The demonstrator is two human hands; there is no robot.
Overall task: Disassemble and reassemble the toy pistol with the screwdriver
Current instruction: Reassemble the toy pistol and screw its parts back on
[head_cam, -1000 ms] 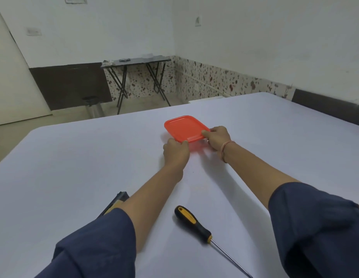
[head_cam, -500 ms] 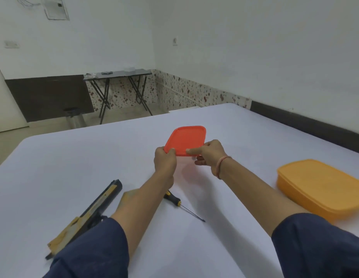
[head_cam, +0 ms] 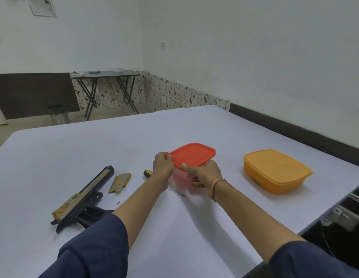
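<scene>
Fingers of the left hand clenched on the left rim of a flat red rounded-rectangle plastic lid; thumb on top, rest under. Fingers of the right hand pinching the near rim of the same lid, thumb laid along the top edge. Lid held near level, clear of the white-covered desk, a pinkish cast beneath it; possibly a clear tub under the lid, too faint to call.

Directly below and near side of the left wrist: black-and-yellow-handled screwdriver, mostly hidden by the forearm, thin shaft emerging toward the right, tip pointing near-right. Left hand nearer to its handle.

Further left: loose tan plastic side panel, flat on the desk. Beyond that, black and tan long-barrelled toy pistol, long axis running from near-left to far-right, muzzle away, grip end partly under the left sleeve. One tiny dark speck between pistol and arm, likely a screw.

Well apart on the right: lidded orange plastic box.

Judged: disassembly begun; lid to be set aside, then reach down-left.
</scene>
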